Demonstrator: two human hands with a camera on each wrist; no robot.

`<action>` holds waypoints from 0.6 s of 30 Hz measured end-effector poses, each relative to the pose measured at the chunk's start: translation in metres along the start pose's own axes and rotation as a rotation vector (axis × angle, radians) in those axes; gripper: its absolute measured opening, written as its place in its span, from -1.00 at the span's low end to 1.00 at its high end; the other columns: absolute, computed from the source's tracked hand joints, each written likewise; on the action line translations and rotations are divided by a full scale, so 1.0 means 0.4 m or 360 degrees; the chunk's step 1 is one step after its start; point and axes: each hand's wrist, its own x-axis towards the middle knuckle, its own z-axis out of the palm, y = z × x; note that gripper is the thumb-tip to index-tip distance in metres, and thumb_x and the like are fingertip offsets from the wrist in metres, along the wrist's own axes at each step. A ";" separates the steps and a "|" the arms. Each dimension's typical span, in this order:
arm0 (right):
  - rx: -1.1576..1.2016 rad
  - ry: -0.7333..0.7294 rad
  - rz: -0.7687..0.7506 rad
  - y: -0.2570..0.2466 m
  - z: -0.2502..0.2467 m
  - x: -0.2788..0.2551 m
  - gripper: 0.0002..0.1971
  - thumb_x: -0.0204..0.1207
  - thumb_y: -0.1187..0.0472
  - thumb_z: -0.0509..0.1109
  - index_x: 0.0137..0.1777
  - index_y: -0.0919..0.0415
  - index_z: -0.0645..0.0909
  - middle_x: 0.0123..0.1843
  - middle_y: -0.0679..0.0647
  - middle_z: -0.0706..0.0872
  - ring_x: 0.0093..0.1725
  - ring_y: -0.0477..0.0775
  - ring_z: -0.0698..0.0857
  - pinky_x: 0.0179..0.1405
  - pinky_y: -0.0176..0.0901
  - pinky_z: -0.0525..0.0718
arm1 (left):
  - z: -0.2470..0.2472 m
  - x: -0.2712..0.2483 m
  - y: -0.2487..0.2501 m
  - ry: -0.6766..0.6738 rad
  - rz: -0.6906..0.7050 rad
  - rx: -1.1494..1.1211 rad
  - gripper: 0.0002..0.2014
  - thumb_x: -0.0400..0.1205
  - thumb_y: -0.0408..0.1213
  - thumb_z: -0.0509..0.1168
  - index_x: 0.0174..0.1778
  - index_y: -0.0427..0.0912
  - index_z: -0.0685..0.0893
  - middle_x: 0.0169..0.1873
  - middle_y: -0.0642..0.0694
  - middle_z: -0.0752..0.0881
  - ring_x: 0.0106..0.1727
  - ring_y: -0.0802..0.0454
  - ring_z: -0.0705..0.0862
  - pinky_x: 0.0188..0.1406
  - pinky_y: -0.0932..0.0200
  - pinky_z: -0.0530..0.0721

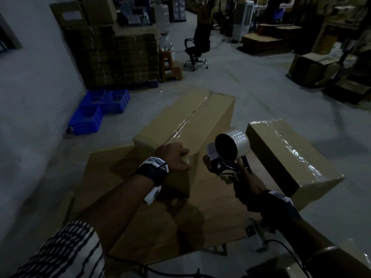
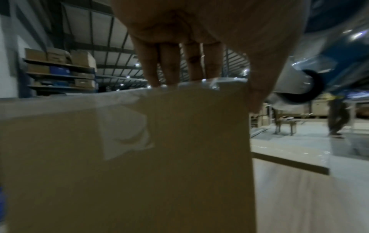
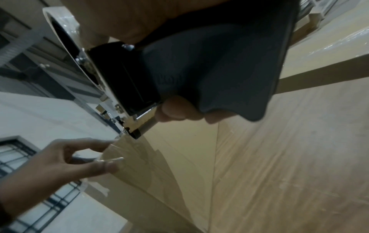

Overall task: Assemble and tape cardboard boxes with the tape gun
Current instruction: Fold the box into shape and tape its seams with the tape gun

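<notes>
A long cardboard box [image 1: 190, 121] lies on flat cardboard sheets [image 1: 160, 213], with clear tape along its top seam. My left hand [image 1: 176, 157] rests on the box's near end. Its fingers [image 2: 169, 67] lie straight over the top edge, and the thumb runs down the end's corner beside a tape tail [image 2: 125, 129]. My right hand [image 1: 247, 185] grips the handle of the tape gun [image 1: 230, 151]. The gun is held in the air just right of the box's near end, roll uppermost. In the right wrist view the tape gun [image 3: 123, 78] has its blade end close to my left hand [image 3: 79, 157].
A second taped box [image 1: 291, 157] sits tilted at the right. Blue crates [image 1: 98, 111] stand at the left, stacked flat cartons [image 1: 120, 57] behind them. An office chair [image 1: 197, 45] and a wooden stool [image 1: 170, 67] are farther off. A person [image 2: 337, 116] walks in the background.
</notes>
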 end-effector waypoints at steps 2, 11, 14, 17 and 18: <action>0.0038 0.0023 -0.0027 -0.017 0.018 -0.009 -0.23 0.32 -0.69 0.13 -0.60 0.03 0.54 -0.56 0.05 0.34 -0.61 -0.01 0.27 -0.49 -0.20 0.26 | 0.005 0.000 0.011 0.0057 -0.0005 -0.0039 -0.43 0.38 0.26 0.41 0.29 0.13 0.64 0.10 0.04 0.62 0.12 -0.06 0.67 0.06 0.13 0.61; 0.0168 -0.0031 -0.0079 -0.090 0.101 -0.045 -0.17 0.11 -0.80 0.21 -0.54 0.07 0.54 -0.52 0.05 0.26 -0.60 0.00 0.19 -0.57 -0.23 0.24 | -0.001 -0.011 0.005 0.0075 0.0098 -0.0030 -0.62 0.45 0.17 0.39 0.09 0.05 0.68 0.01 -0.01 0.62 0.01 -0.11 0.68 -0.12 0.17 0.53; 0.0162 -0.0040 -0.0100 -0.110 0.127 -0.056 -0.11 0.15 -0.78 0.21 -0.44 0.18 0.59 -0.49 0.07 0.25 -0.58 0.01 0.18 -0.57 -0.23 0.23 | -0.009 -0.036 -0.012 0.0052 0.0197 -0.0016 -0.63 0.40 0.13 0.43 0.04 0.05 0.67 0.00 0.02 0.64 -0.04 -0.08 0.69 -0.21 0.24 0.46; 0.0126 -0.0026 -0.0171 -0.126 0.157 -0.058 0.05 0.05 -0.81 0.25 -0.16 0.30 0.67 -0.47 0.13 0.28 -0.55 0.03 0.21 -0.53 -0.19 0.24 | -0.023 -0.070 -0.035 -0.0032 0.0248 0.0015 -0.68 0.38 0.09 0.44 -0.06 0.02 0.66 -0.01 0.04 0.67 -0.07 -0.04 0.68 -0.26 0.24 0.43; 0.0101 -0.0021 -0.0185 -0.128 0.167 -0.054 0.10 0.06 -0.82 0.23 -0.07 0.34 0.68 -0.46 0.15 0.29 -0.54 0.04 0.22 -0.52 -0.17 0.24 | -0.025 -0.081 -0.046 -0.0082 0.0268 0.0038 -0.69 0.37 0.09 0.43 -0.10 0.01 0.63 -0.03 0.03 0.65 -0.09 -0.04 0.67 -0.27 0.23 0.45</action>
